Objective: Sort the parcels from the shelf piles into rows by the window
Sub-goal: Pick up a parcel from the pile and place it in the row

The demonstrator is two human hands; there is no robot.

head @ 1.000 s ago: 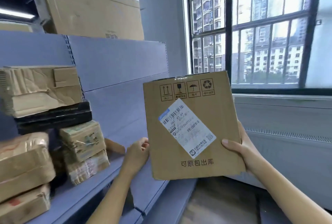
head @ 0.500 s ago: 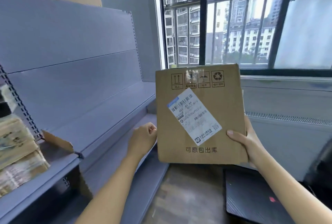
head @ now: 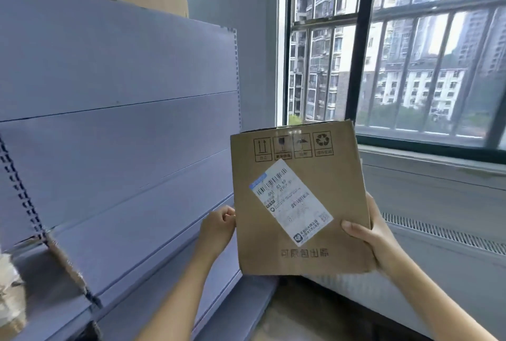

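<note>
Parcel in both hands, label toward you, between shelf and window.

Your right hand (head: 367,234) grips the parcel (head: 315,231) at its lower right edge, thumb flat on the front and fingers hidden behind. Your left hand (head: 219,227) is curled against the left edge, pinching it there. The parcel is in the air and upright, its shipping label (head: 291,202) slanted but readable (the arrows printed along the top point up). It is just in front of the bare blue shelf (head: 123,149), with the window (head: 397,53) beyond. Read the label first, then pick the row. Judging by the thumb-only hold on the front, slide your right palm under the bottom edge before lowering the parcel, and set it down arrows-up.
</note>
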